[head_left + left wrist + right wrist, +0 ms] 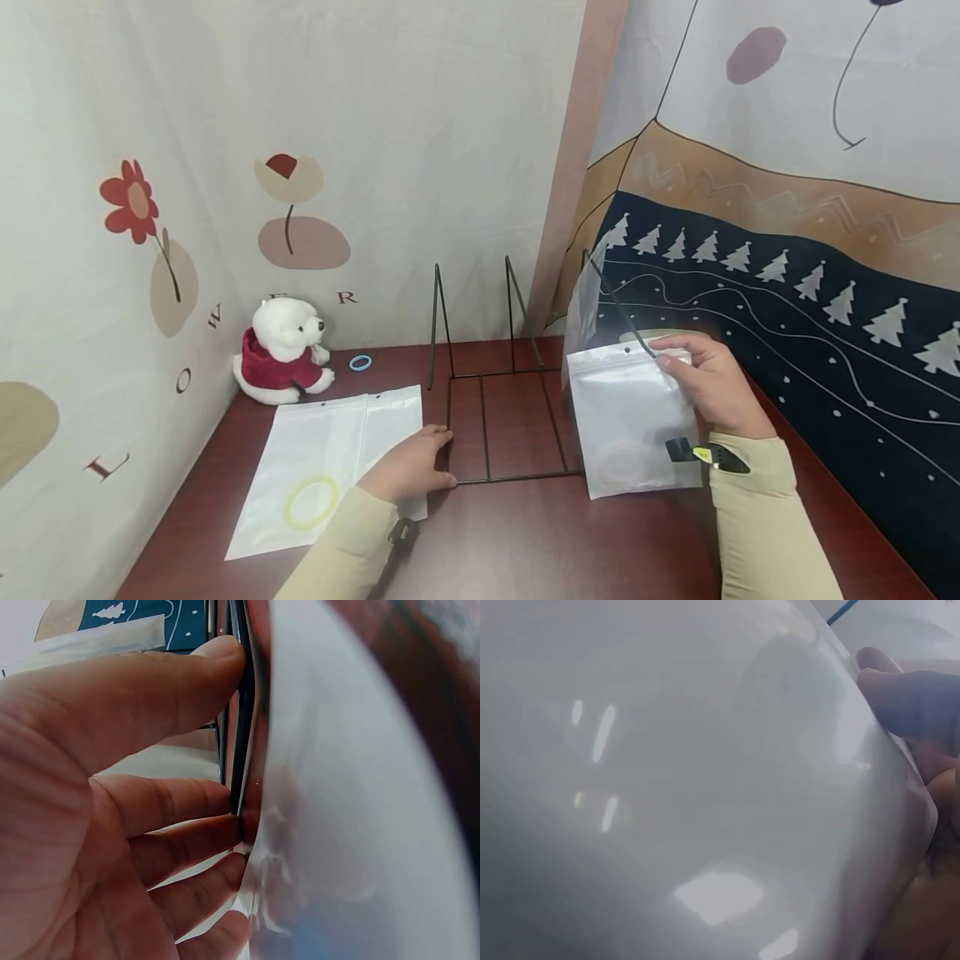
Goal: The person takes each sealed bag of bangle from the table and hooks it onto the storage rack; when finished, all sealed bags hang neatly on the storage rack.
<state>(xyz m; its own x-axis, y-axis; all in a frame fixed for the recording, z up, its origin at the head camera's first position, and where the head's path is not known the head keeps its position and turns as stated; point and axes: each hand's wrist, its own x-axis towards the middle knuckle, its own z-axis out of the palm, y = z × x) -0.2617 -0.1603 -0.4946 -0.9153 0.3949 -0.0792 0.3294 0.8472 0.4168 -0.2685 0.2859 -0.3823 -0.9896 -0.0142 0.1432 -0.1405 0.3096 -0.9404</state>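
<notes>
Right hand [712, 383] pinches a white bag [618, 408] by its upper right corner, thumb on the near face. Rest of the bag hangs down and left of the grip, near upright, over the right end of the black wire rack [485, 427]. Right prong [618, 304] of the rack slants down to the bag's top edge, its end right by the fingertips. Small hole in the bag's top strip sits left of the grip; can't tell if the prong goes through it. Faint round shape low in the bag.

Left hand [408, 467] is at the rack's near left corner, fingers fairly straight, tips touching the wire, not wrapped round it.

Left wrist view gives what the head view mostly hides: thumb tip and spread fingertips lined along the dark wire, blurred white sheet just beside. Right wrist view is nearly all glossy bag, plus fingers bunched at its edge and a bit of dark rod at top; no hole or corner visible there.

Only head view gives the layout: flat bags [315, 442] on the table [510, 542] left of the rack, yellow ring [288, 504] showing on them, bear [281, 354] in red behind, blue ring [361, 368] beside it. Translucent hanging bag [581, 317] behind the held one.
</notes>
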